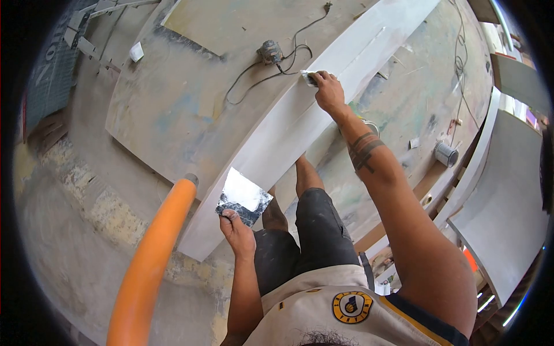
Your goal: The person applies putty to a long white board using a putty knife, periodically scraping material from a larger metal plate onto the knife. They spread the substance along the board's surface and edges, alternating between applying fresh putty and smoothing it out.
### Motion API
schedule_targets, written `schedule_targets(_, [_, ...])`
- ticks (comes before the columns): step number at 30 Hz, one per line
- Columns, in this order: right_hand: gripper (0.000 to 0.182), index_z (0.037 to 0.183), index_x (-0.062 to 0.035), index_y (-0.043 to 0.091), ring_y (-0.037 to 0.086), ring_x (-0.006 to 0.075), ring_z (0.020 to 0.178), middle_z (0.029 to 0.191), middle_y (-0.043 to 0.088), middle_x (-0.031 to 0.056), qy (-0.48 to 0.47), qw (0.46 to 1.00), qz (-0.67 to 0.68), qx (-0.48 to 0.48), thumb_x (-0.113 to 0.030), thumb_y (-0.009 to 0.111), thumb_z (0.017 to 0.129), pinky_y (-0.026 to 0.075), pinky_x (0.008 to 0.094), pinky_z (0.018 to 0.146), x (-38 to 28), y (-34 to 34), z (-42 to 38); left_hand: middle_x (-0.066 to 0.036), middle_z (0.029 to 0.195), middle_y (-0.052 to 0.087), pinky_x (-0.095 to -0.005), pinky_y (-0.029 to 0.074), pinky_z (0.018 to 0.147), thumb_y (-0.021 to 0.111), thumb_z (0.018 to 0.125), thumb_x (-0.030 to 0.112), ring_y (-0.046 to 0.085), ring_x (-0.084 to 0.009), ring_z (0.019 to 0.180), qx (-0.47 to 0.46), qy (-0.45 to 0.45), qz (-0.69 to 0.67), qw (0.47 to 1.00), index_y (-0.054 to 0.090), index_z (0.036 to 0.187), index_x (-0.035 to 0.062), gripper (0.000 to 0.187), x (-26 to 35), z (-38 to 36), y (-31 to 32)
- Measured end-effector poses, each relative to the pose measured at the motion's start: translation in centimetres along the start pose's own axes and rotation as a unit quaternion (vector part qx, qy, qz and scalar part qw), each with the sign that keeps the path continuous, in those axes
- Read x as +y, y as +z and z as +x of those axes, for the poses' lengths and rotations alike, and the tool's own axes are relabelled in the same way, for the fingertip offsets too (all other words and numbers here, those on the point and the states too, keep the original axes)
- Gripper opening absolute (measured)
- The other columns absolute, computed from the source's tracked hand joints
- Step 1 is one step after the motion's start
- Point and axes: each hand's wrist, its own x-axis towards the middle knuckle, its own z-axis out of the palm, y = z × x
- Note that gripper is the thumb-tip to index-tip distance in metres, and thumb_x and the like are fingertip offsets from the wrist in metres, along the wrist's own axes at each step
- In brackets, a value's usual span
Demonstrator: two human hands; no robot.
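My left hand (pixel 238 235) grips the lower edge of a flat dark square plate (pixel 234 209), with a broad patch of white paste (pixel 241 191) on it. My right hand (pixel 330 93) is further up a long white panel (pixel 277 134), closed around a small flat spreader (pixel 310 78) with white paste on it. The spreader is at the panel's left edge; my fingers hide most of it. A thin pale line (pixel 362 53) runs along the panel beyond my right hand.
A power tool (pixel 270 52) with a looped cord lies on the stained worktop (pixel 190 109). An orange hose (pixel 153 259) rises at the lower left. A metal can (pixel 446 154) stands on the right, near a large curved grey panel (pixel 502 196). A cable (pixel 460 63) trails at the upper right.
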Motion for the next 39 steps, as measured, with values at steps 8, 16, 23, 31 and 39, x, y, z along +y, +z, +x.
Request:
schedule_targets(8, [0.048, 0.123, -0.0108, 0.061, 0.056, 0.0324, 0.115, 0.123, 0.061, 0.0103, 0.000, 1.000, 0.005, 0.024, 0.000, 0.058, 0.077, 0.046, 0.0433, 0.097, -5.2, 3.4, -4.0, -0.002, 0.091, 0.051, -0.0284, 0.041, 0.083, 0.039, 0.108, 0.028, 0.046, -0.0115, 0.088, 0.000, 0.012, 0.022, 1.000, 0.050, 0.095, -0.0008, 0.034, -2.2, -1.1, -4.7])
schedule_targets(16, [0.047, 0.123, -0.0101, 0.060, 0.054, 0.0330, 0.116, 0.123, 0.059, 0.0114, -0.008, 1.000, 0.010, 0.022, 0.000, 0.058, 0.077, 0.045, 0.0442, 0.098, -10.2, 6.2, -7.6, -0.001, 0.089, 0.047, -0.0286, 0.041, 0.084, 0.039, 0.108, 0.030, 0.045, -0.0119, 0.087, 0.018, 0.019, 0.036, 0.999, 0.049, 0.094, 0.0003, 0.034, -3.9, -1.4, -9.8])
schedule_targets(23, [0.045, 0.123, -0.0090, 0.060, 0.052, 0.0341, 0.119, 0.125, 0.059, 0.0121, -0.019, 0.999, 0.030, 0.005, 0.000, 0.057, 0.078, 0.043, 0.0463, 0.100, -14.9, 8.2, -11.5, 0.000, 0.094, 0.043, -0.0269, 0.035, 0.089, 0.041, 0.105, 0.020, 0.040, -0.0111, 0.092, 0.020, -0.009, 0.011, 1.000, 0.047, 0.097, 0.0043, 0.019, -4.1, -1.3, -12.8])
schedule_targets(31, [0.048, 0.124, -0.0088, 0.058, 0.049, 0.0355, 0.122, 0.124, 0.057, 0.0134, -0.036, 0.998, 0.036, -0.044, 0.000, 0.060, 0.076, 0.041, 0.0462, 0.103, -20.3, 11.0, -15.7, -0.004, 0.094, 0.046, -0.0303, 0.040, 0.085, 0.040, 0.107, 0.027, 0.044, -0.0150, 0.090, 0.061, 0.015, 0.055, 0.997, 0.049, 0.096, -0.0007, 0.030, -5.0, -0.8, -16.0])
schedule_targets(39, [0.051, 0.128, -0.0100, 0.058, 0.053, 0.0338, 0.120, 0.130, 0.056, 0.0151, -0.109, 0.957, 0.087, -0.255, 0.002, 0.055, 0.079, 0.043, 0.0445, 0.102, -24.2, 10.6, -18.4, -0.014, 0.128, 0.051, -0.0346, 0.040, 0.102, 0.039, 0.107, 0.030, 0.052, -0.0214, 0.113, 0.076, -0.061, -0.079, 0.992, 0.046, 0.132, -0.0050, 0.043, -7.2, 1.2, -16.8])
